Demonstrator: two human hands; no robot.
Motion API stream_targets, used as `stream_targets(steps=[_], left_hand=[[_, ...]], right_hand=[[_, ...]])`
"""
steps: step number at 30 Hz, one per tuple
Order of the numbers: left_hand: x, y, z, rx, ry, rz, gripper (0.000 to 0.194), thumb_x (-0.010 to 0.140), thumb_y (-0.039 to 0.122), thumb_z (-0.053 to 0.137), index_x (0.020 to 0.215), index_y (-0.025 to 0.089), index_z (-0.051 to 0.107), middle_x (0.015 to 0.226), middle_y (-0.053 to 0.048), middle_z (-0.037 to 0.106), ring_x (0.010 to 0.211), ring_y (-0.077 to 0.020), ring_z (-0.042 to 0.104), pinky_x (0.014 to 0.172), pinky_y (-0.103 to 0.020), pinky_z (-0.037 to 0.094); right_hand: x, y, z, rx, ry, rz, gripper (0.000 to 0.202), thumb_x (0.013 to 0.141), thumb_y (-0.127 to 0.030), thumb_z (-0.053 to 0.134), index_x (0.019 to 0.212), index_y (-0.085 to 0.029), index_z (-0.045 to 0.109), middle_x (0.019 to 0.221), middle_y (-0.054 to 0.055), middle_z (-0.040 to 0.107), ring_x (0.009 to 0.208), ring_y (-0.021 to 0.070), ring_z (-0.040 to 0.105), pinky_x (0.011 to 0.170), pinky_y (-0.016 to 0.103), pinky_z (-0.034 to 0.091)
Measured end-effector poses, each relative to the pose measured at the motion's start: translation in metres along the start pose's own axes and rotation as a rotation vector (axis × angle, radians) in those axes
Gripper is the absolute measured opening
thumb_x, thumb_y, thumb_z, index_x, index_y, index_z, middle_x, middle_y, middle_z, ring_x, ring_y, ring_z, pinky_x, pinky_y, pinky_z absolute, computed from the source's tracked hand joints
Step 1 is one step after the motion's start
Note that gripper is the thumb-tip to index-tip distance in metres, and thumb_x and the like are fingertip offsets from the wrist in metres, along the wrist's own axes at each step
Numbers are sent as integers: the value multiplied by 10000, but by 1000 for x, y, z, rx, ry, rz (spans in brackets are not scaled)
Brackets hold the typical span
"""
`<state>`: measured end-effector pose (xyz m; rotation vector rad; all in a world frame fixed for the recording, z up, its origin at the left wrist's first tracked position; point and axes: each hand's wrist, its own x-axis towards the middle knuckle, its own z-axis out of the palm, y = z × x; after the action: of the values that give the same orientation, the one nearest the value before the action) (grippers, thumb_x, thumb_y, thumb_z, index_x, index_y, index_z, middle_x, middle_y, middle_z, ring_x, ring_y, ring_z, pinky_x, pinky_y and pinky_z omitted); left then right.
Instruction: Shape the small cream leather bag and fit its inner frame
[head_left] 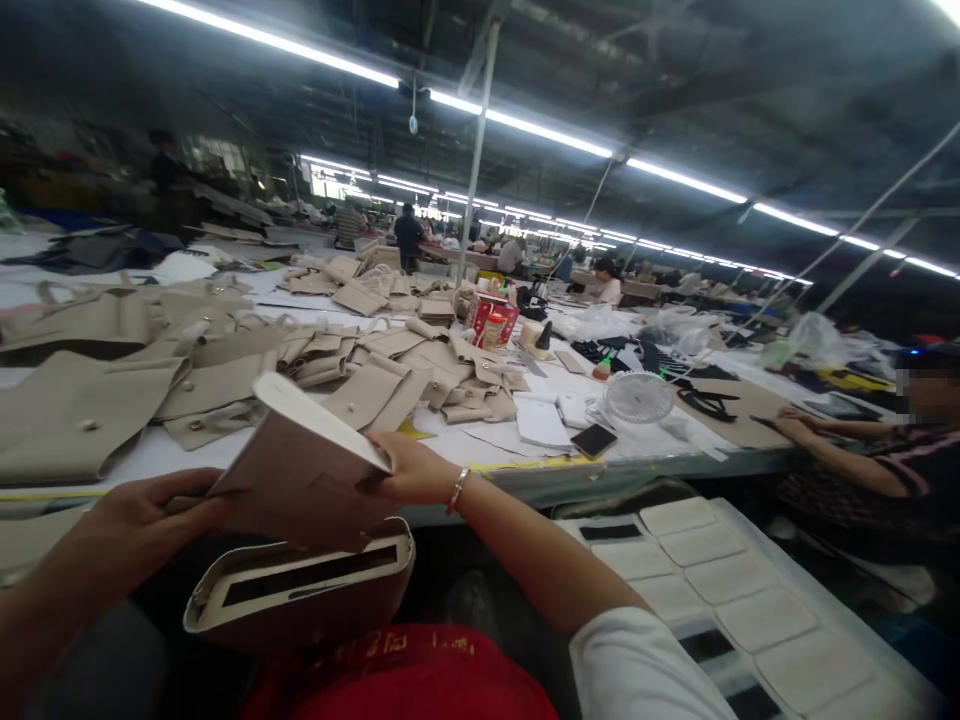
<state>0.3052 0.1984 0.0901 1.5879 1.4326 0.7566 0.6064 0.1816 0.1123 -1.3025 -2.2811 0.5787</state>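
Both of my hands hold a brown bag piece (300, 480) with a pale lining, its flap lifted toward me. My left hand (142, 520) grips its left edge. On the right edge, under the flap's rim, sits my right hand (409, 470), which wears a bracelet. Below the flap, the bag's lower part (300, 590) rests on my lap and shows a slot opening. Just behind lies the white work table (480, 445).
Several beige bag pieces (225, 360) are piled on the table. A phone (594, 440), a small clear fan (637, 397) and a red box (491, 320) lie beyond. A seated person's arm (832, 450) rests at the right. A white tray of pale pads (720, 580) sits low right.
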Motion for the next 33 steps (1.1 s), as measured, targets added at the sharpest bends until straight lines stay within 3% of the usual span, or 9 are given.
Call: stream_targets(steps=[4,9,12,16,20,25,28,33], left_hand=[[-6,-16,-2,218,161,83,502,612,603,608,917,208,663,717,37,690,698,-208,638,586,-210,484],[-10,-31,-2,344,81,241,365,726,479,574,915,192,700,874,-5,695,794,-193,616,720,-226,446],[-11,-44,-6,334,29,247,341,743,439,572,959,204,693,905,11,691,805,-178,606,749,-213,430],[-17,-62,-10,332,54,244,308,753,401,567,950,199,689,877,10,689,807,-169,603,764,-209,427],[-19,-80,-5,361,57,310,302,780,381,530,960,189,678,927,-20,676,858,-175,596,790,-234,430],[-19,-89,4,557,38,304,238,745,346,541,831,183,691,834,-50,670,834,-199,588,783,-278,442],[-16,-93,4,428,102,281,244,768,299,500,892,191,680,897,-36,675,868,-190,595,818,-280,445],[-12,-113,2,-24,376,98,329,793,357,497,1015,150,624,959,-64,671,900,-187,611,869,-311,448]], right_hand=[[14,3,8,29,-124,-45,704,627,-267,678,1249,-100,395,1227,121,486,1066,226,481,928,342,380],[25,11,26,-149,-154,-63,711,630,-232,634,1274,-67,381,1202,148,483,1087,261,451,967,397,344],[30,18,41,-208,-160,-105,729,655,-256,612,1304,-61,344,1212,159,462,1111,269,429,985,412,333],[32,19,61,-243,-95,-156,748,661,-284,607,1312,-49,323,1210,169,437,1117,269,415,991,405,342],[23,19,74,-285,-31,-232,825,628,-271,622,1345,-61,271,1226,174,411,1123,279,397,976,408,358],[-3,28,75,-459,-1,-291,872,600,-238,631,1371,-83,254,1234,179,419,1096,307,398,930,437,366],[-11,30,80,-541,1,-324,866,639,-332,647,1374,-77,268,1236,180,425,1071,309,407,900,430,369],[-3,26,104,-592,-26,-360,770,747,-532,553,1354,-107,346,1201,161,458,1009,289,428,862,405,356]])
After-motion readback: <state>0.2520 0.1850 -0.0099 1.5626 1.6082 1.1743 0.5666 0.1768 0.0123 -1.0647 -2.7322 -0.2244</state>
